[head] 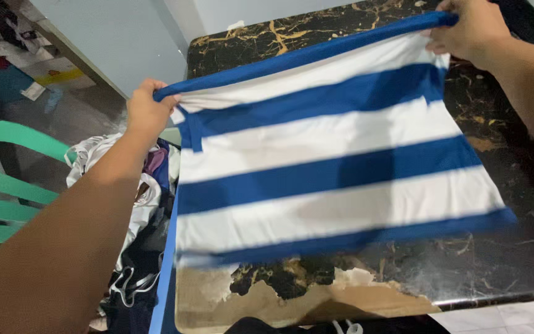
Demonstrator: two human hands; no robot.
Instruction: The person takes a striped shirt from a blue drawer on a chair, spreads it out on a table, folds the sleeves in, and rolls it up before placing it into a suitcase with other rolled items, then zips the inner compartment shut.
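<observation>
A blue and white striped garment (329, 161) hangs stretched between both my hands above a black marble-patterned table (514, 247). My left hand (146, 111) grips its upper left corner at the table's left edge. My right hand (468, 28) grips the upper right corner near the table's far side. The cloth's lower hem is blurred and hovers over the worn, peeling front part of the tabletop (248, 303).
A pile of mixed clothes (140, 204) lies left of the table on a green plastic chair (7, 179). A pale wall (125, 37) stands behind, with clutter (13, 55) on the floor at far left. White floor tiles (508, 318) show at the bottom right.
</observation>
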